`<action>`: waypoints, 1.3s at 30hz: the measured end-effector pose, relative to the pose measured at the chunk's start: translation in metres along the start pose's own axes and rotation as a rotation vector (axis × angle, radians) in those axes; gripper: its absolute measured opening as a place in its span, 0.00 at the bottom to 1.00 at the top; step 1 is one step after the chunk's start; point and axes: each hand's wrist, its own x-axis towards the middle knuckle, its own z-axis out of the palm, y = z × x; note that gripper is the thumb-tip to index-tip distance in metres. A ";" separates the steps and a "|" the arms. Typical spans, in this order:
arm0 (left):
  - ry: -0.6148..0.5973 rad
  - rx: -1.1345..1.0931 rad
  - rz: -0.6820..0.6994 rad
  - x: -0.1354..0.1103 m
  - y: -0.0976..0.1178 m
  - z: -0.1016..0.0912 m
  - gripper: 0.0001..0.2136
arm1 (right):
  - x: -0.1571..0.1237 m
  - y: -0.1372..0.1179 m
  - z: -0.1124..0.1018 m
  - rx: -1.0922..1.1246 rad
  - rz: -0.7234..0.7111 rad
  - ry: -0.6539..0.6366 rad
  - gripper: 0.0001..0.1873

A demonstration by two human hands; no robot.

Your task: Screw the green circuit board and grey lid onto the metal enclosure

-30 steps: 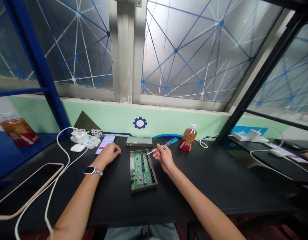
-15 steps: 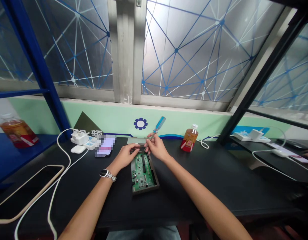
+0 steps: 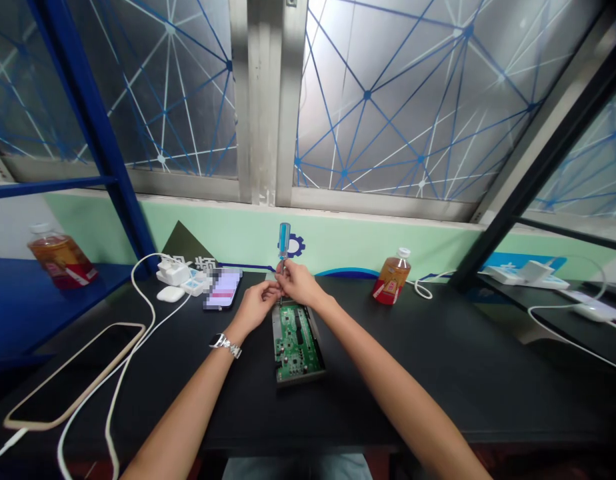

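A screwdriver with a clear blue handle (image 3: 284,239) stands nearly upright over the far end of an open metal case. My right hand (image 3: 301,283) is closed around its shaft, just below the handle. My left hand (image 3: 261,301) has its fingers pinched together beside the lower shaft, touching or almost touching it; whatever they grip is hidden. Inside the case (image 3: 302,381) lies a green circuit board (image 3: 295,340) with black chips and small parts. The screwdriver's tip seems to reach the far left corner, though my fingers partly cover that spot.
On the left lie a large phone (image 3: 78,373), white cables (image 3: 151,303), a power strip with chargers (image 3: 181,275) and a lit phone (image 3: 224,289). A drink bottle (image 3: 391,277) stands on the right. Another bottle (image 3: 63,257) sits on the blue shelf.
The screwdriver has swung from leaning right to nearly upright, its tip now toward the case's left corner. My hands have come closer together. The whole view has shifted slightly.
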 end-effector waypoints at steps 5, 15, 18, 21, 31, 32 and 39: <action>-0.017 0.032 0.000 -0.001 0.001 0.001 0.12 | -0.003 0.007 0.004 -0.005 -0.006 0.008 0.02; -0.037 0.168 0.059 -0.004 0.002 0.001 0.14 | -0.001 0.010 0.000 0.083 0.034 -0.118 0.04; -0.023 0.205 0.073 -0.005 0.003 0.002 0.14 | -0.001 0.013 -0.001 0.164 0.065 -0.153 0.06; -0.013 0.209 0.061 -0.006 0.006 0.004 0.14 | 0.000 0.014 -0.001 0.198 0.076 -0.151 0.07; 0.018 0.230 0.042 -0.007 0.007 0.007 0.12 | -0.002 0.006 -0.006 0.154 0.063 -0.175 0.12; 0.022 0.228 0.041 -0.007 0.008 0.007 0.12 | -0.003 0.006 -0.006 0.148 0.062 -0.180 0.13; 0.028 0.270 0.044 -0.007 0.007 0.006 0.11 | -0.004 -0.005 -0.007 -0.002 0.041 0.025 0.13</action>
